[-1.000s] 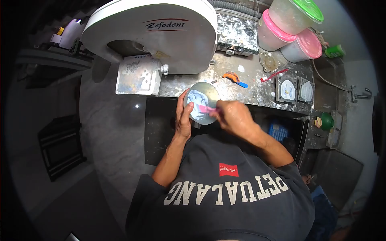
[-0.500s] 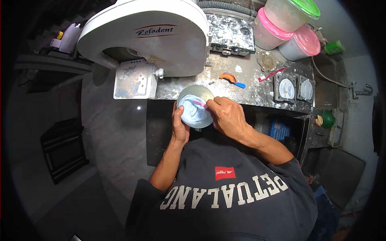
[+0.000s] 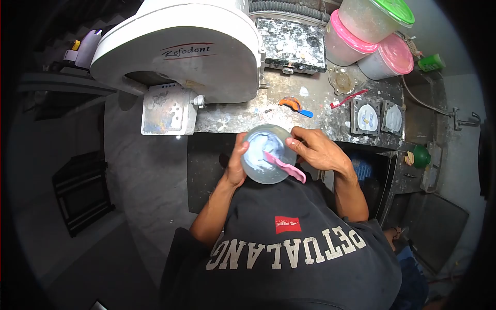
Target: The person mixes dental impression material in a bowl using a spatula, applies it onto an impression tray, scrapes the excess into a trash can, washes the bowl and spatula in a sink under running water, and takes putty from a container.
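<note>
A translucent mixing bowl [image 3: 283,135] is held in front of my shirt, just off the bench's front edge. Pale blue-white paste [image 3: 257,155] coats its inside. My left hand [image 3: 236,164] grips the bowl's left side, thumb near the rim. On the right, the thumb and fingers of my right hand [image 3: 321,149] close on the rim; some fingertips are hidden. A pink spatula [image 3: 288,168] leans in the bowl, its blade end in the paste and its handle sticking out over the near right rim, with no hand on it.
On the stained bench [image 3: 227,121] lie an orange impression tray with a blue handle [image 3: 295,106], a red brush-like tool [image 3: 349,98] and two metal flasks with white filling [image 3: 367,118]. A white Refodent machine [image 3: 206,72] stands left. Lidded tubs [image 3: 343,44] are stacked at back right.
My right hand has let go of the pink spatula and moved onto the bowl's rim. The bowl has come closer to my body and slightly right.
</note>
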Motion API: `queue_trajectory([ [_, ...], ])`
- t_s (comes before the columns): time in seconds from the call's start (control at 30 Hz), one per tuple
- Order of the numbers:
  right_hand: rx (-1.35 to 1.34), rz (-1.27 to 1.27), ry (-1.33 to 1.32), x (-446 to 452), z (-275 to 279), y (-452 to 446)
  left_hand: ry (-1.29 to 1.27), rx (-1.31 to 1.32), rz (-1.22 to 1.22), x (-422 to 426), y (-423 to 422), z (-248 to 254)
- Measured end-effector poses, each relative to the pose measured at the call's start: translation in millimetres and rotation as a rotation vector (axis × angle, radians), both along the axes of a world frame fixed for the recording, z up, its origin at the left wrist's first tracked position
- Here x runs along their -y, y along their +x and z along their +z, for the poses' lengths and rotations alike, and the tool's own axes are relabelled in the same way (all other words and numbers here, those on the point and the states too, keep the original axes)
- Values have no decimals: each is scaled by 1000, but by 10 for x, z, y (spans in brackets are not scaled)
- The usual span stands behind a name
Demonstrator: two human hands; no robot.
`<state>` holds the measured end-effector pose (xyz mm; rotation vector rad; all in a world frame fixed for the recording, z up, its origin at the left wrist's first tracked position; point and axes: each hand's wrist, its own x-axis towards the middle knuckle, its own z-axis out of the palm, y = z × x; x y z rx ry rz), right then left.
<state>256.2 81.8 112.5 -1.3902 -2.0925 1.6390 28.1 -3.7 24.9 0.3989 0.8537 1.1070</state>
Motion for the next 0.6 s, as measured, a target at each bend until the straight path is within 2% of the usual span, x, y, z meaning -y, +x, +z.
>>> queue_trajectory([
  [0.1, 29, -58, 30, -64, 57, 198, 11, 54, -104, -186, 205, 70],
  [0.13, 76, -18, 210, -79, 26, 287, 6, 82, -135, -239, 274, 71],
  [0.2, 83, -80, 165, -82, 58, 469, 68, 87, -207, -320, 367, 85],
  [0.3, 26, -285, 45, -62, 72, 824, -19, -40, -389, -512, 361, 149],
  [0.37, 49, -446, 75, -50, 18, 1107, 101, -616, -410, -686, 434, 105],
  [0.43, 79, -604, 64, -46, -28, 1309, 548, -1169, -327, -840, 512, 93],
  [0.53, 162, -655, 159, -96, -137, 1519, 886, -1439, -86, -1127, 725, -11],
  [0.6, 187, -670, 200, -114, -205, 1560, 994, -1588, -183, -1337, 807, -195],
])
